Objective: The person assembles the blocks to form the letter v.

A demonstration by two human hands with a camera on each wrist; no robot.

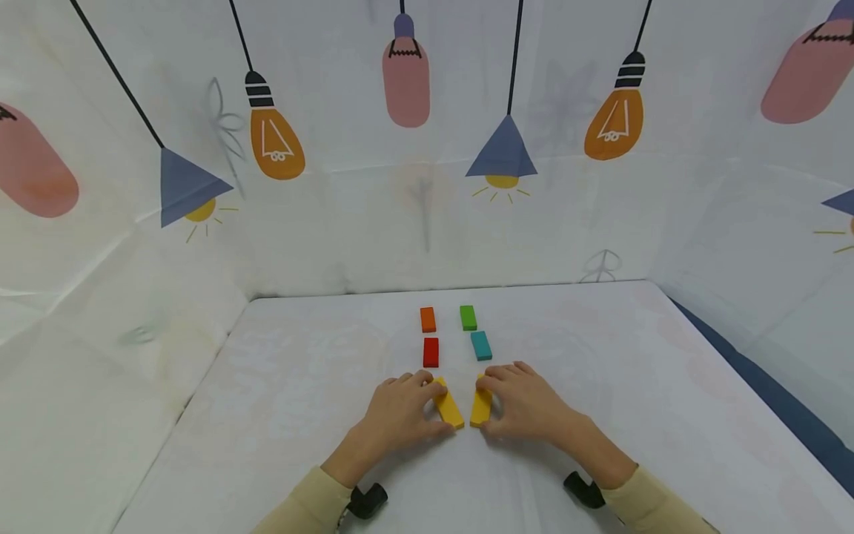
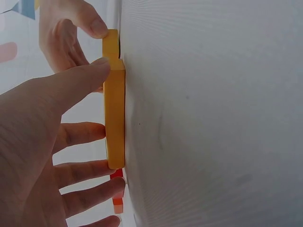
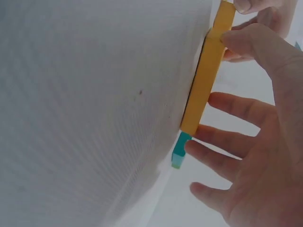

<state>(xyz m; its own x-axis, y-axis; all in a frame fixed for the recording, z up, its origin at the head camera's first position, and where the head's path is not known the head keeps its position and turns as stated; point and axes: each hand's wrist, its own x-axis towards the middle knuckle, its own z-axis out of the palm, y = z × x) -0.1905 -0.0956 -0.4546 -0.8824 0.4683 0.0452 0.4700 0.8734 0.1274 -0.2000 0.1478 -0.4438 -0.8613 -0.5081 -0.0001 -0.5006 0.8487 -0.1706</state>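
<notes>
Two yellow blocks lie on the white table in the head view, slanting so that their near ends almost meet. My left hand pinches the left yellow block lengthwise, thumb at the near end and fingertips at the far end. My right hand grips the right yellow block the same way. In the left wrist view the left-hand block rests on the table surface, other fingers spread beyond it. The right wrist view shows the right-hand block between thumb and fingertips.
Beyond the left block lie a red block and an orange block. A teal block and a green block lie beyond the right one. A lamp-printed white sheet hangs behind the table.
</notes>
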